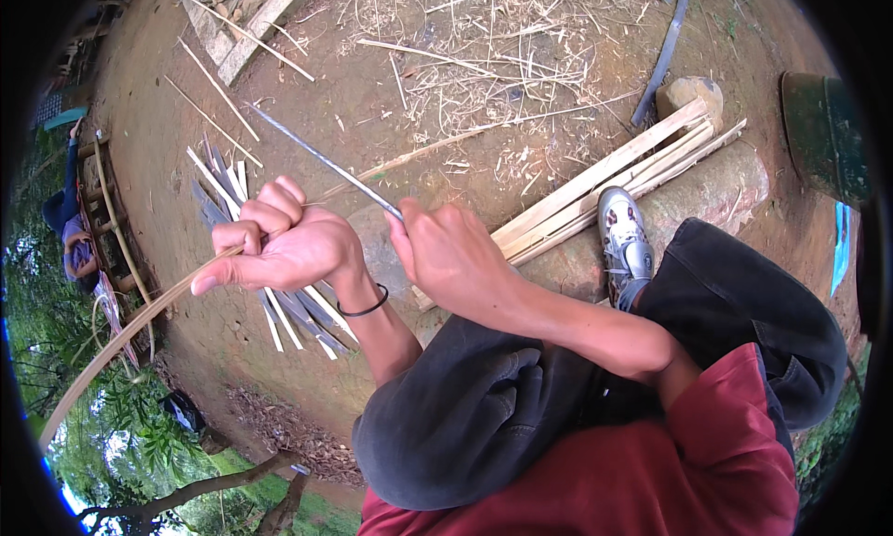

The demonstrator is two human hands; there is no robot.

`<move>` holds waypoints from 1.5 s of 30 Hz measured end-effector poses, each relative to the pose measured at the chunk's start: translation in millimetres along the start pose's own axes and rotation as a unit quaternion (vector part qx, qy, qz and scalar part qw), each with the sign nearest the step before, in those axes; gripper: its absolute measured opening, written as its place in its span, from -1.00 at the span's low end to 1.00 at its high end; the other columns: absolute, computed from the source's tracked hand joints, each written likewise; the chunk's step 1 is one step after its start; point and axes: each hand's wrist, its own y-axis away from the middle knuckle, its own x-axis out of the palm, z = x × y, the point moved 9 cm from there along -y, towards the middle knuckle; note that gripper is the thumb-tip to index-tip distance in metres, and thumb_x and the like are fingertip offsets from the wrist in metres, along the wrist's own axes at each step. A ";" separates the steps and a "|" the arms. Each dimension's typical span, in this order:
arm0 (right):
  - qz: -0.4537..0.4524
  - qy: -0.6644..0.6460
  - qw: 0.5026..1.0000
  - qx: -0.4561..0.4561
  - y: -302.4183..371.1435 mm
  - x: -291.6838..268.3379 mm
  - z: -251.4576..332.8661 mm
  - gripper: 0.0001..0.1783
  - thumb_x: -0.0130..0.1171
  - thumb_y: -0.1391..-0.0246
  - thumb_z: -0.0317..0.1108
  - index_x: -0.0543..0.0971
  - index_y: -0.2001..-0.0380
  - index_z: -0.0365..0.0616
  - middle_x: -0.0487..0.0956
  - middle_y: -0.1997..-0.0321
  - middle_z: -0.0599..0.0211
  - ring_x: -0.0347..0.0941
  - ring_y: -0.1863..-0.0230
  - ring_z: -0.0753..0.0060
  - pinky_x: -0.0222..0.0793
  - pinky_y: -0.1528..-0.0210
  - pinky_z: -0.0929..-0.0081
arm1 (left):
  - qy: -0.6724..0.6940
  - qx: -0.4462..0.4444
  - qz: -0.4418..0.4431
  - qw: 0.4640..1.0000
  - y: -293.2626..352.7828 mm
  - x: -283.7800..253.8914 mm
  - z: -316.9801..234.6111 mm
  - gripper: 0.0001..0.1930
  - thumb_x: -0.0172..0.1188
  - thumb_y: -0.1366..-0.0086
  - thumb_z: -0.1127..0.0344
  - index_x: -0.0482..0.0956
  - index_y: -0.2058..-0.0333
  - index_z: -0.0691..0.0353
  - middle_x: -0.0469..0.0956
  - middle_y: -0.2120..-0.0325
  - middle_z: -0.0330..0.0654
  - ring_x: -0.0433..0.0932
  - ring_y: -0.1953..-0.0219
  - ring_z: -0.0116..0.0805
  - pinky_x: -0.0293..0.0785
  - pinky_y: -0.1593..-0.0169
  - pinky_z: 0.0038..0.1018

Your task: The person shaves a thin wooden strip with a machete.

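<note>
My left hand (288,238) is closed around a thin, pale strip of split bamboo or wood (121,341), its thumb pressed along it. The strip bends away toward the lower left edge of the view. My right hand (451,257) grips a long, narrow metal blade (321,157), which looks like a knife seen nearly edge-on; its handle is hidden in my fist. The blade points up and left, beyond my left hand and apart from its fingers. Another long pale strip (446,144) runs up and right from near my left hand; whether it joins the held one I cannot tell.
Split slats (605,178) rest along a thick log (712,192) by my shoe (625,238). A bundle of dark and pale strips (302,315) lies beneath my left wrist. Shavings (502,71) litter the dirt ahead. A dark green container (823,136) stands right. Another person (74,220) is far left.
</note>
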 end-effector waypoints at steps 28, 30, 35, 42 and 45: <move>-0.004 0.014 1.000 -0.010 2.1 -1.0 -13.3 -0.78 -0.01 -0.18 -0.35 0.42 0.34 -0.35 0.42 0.76 -0.05 0.41 0.66 -0.20 0.31 0.55 0.00 | 0.051 -0.013 0.049 0.997 10.2 12.3 -1.0 -0.42 -0.42 -0.38 -0.30 -0.05 0.64 0.02 -0.15 0.87 -0.40 -0.25 0.78 -0.58 -0.27 0.68 -0.57; 0.044 -0.010 0.999 0.016 4.1 0.3 -13.9 -0.78 0.00 -0.18 -0.34 0.40 0.29 -0.34 0.44 0.71 -0.09 0.44 0.59 -0.22 0.32 0.49 -0.02 | 0.037 -0.013 0.049 0.998 17.6 21.7 -4.7 -0.42 -0.43 -0.38 -0.30 -0.05 0.64 0.03 -0.14 0.88 -0.40 -0.25 0.78 -0.58 -0.28 0.68 -0.57; -0.030 0.106 0.993 0.044 -6.8 2.7 -75.1 -0.75 0.00 -0.19 -0.30 0.40 0.27 -0.33 0.48 0.64 -0.11 0.46 0.53 -0.23 0.35 0.43 -0.05 | 0.061 -0.029 0.058 0.996 14.3 29.5 3.8 -0.42 -0.43 -0.40 -0.28 -0.04 0.64 0.03 -0.13 0.87 -0.40 -0.26 0.78 -0.58 -0.27 0.68 -0.57; 0.053 0.055 0.993 0.091 2.0 22.7 -65.1 -0.74 -0.01 -0.20 -0.29 0.39 0.31 -0.33 0.47 0.69 -0.10 0.45 0.57 -0.27 0.36 0.46 -0.08 | -0.010 -0.009 0.038 0.999 13.8 21.5 -18.7 -0.43 -0.41 -0.41 -0.26 -0.08 0.64 0.01 -0.18 0.84 -0.41 -0.28 0.75 -0.57 -0.28 0.67 -0.56; 0.011 0.099 0.991 0.087 0.3 4.7 -97.5 -0.73 -0.02 -0.20 -0.27 0.37 0.30 -0.33 0.47 0.69 -0.12 0.46 0.57 -0.28 0.36 0.45 -0.09 | 0.018 -0.019 0.059 0.998 19.4 38.9 -0.3 -0.44 -0.44 -0.40 -0.27 -0.09 0.63 0.01 -0.18 0.83 -0.42 -0.28 0.76 -0.57 -0.28 0.67 -0.57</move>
